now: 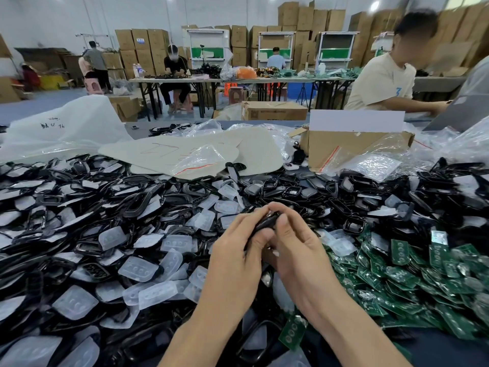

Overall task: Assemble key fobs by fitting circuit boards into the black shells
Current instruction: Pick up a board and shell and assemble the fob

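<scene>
Both my hands meet over the middle of the table and hold one black key fob shell (pixel 265 223) between them. My left hand (pixel 238 258) grips it from the left, fingers curled over its top. My right hand (pixel 296 250) grips it from the right, fingers wrapped over the shell's far end. Whether a circuit board sits inside the shell is hidden by my fingers. A heap of green circuit boards (pixel 412 276) lies to the right of my hands. Black shells (pixel 137 205) and translucent rubber button pads (pixel 137 268) cover the table to the left.
A cardboard box (pixel 344 147) with clear plastic bags (pixel 370 165) stands behind the pile at the right. Beige sheets (pixel 185 152) and a big white bag (pixel 66 128) lie at the back left. A person in a cream shirt (pixel 383 83) sits at the right.
</scene>
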Available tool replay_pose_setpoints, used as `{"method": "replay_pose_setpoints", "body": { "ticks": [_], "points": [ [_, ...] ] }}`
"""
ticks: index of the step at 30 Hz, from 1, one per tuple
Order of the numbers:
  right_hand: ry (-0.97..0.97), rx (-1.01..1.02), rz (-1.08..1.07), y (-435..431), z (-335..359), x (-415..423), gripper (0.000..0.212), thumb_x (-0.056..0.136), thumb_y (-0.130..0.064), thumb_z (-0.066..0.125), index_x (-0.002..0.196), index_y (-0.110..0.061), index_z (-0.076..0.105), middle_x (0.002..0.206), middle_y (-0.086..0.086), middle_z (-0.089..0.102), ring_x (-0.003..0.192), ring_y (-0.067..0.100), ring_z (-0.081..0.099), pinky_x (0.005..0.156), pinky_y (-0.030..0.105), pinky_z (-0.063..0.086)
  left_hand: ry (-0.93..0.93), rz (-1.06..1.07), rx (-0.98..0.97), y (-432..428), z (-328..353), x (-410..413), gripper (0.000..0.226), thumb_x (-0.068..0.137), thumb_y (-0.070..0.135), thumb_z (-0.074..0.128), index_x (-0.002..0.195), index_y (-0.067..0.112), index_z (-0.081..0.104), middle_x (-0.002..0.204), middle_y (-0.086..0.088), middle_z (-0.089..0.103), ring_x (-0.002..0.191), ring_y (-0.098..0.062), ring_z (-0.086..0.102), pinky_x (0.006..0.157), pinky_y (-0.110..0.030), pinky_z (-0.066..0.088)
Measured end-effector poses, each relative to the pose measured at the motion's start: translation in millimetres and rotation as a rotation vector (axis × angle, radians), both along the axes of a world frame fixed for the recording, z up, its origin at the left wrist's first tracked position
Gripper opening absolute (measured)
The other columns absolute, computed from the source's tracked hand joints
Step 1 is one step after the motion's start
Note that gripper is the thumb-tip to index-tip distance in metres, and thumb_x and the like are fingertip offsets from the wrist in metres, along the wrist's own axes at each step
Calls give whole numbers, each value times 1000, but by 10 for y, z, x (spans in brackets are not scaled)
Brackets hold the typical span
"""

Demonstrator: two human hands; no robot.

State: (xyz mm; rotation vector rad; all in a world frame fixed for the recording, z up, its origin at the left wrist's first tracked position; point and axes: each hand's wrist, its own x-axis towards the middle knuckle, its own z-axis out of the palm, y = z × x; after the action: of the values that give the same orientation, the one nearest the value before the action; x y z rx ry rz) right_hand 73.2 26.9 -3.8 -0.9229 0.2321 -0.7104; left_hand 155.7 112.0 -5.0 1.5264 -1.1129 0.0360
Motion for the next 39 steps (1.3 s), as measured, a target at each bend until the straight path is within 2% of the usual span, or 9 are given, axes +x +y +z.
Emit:
{"method": "replay_pose_setpoints", "body": {
  "ticks": [3,5,8,11,17,23,28,33,39],
  "points": [
    [-48,163,152,95,41,2,44,93,-40,57,128,-14,65,112,14,71,97,22,70,81,35,60,-56,92,16,24,-47,28,35,100,23,57,131,38,62,117,27,64,121,-3,49,102,-28,43],
    [-58,249,202,140,65,6,53,94,-41,56,133,-5,60,125,20,68,109,25,69,96,40,58,-87,116,6,31,-54,28,34,98,26,56,128,39,63,119,29,63,124,-6,46,105,-36,43],
    [-44,300,233,150,78,-4,58,98,-40,54,136,4,54,137,26,60,131,32,58,110,42,45,-161,134,-1,16,-55,45,34,97,35,53,129,37,64,123,26,62,126,-9,45,105,-39,43],
    [-28,274,196,110,55,-12,55,95,-34,60,134,4,57,136,28,59,128,29,59,114,41,43,-231,159,17,2,-91,64,33,99,33,51,130,32,64,126,23,58,124,-5,45,103,-37,45],
    [-45,179,122,113,97,-9,46,84,-18,67,127,-4,64,121,17,72,111,21,71,90,25,57,-325,208,132,57,-14,45,48,98,40,40,135,20,63,111,4,57,104,-14,53,81,-36,55],
    [0,84,95,118,89,-14,42,82,-18,68,124,-10,68,108,12,76,110,19,71,98,25,54,-383,180,202,109,39,47,45,94,3,64,138,9,59,100,-8,57,93,-24,56,71,-45,55],
    [-21,138,57,171,43,26,28,82,-17,69,108,-12,79,94,9,76,92,13,73,84,21,57,-403,230,180,94,16,38,50,87,-8,65,134,10,63,94,-3,53,88,-20,52,73,-39,54],
    [25,226,-9,245,41,60,52,80,-23,72,124,3,66,107,21,69,102,29,63,107,39,49,-422,301,163,47,-24,20,44,89,5,55,130,19,64,91,5,48,86,-12,45,75,-27,48],
    [46,271,-40,239,18,56,57,82,-29,73,124,9,63,103,22,63,97,29,58,101,41,47,-421,311,198,1,-48,6,45,91,14,47,132,22,63,92,7,48,88,-9,40,78,-25,47]
  ]
}}
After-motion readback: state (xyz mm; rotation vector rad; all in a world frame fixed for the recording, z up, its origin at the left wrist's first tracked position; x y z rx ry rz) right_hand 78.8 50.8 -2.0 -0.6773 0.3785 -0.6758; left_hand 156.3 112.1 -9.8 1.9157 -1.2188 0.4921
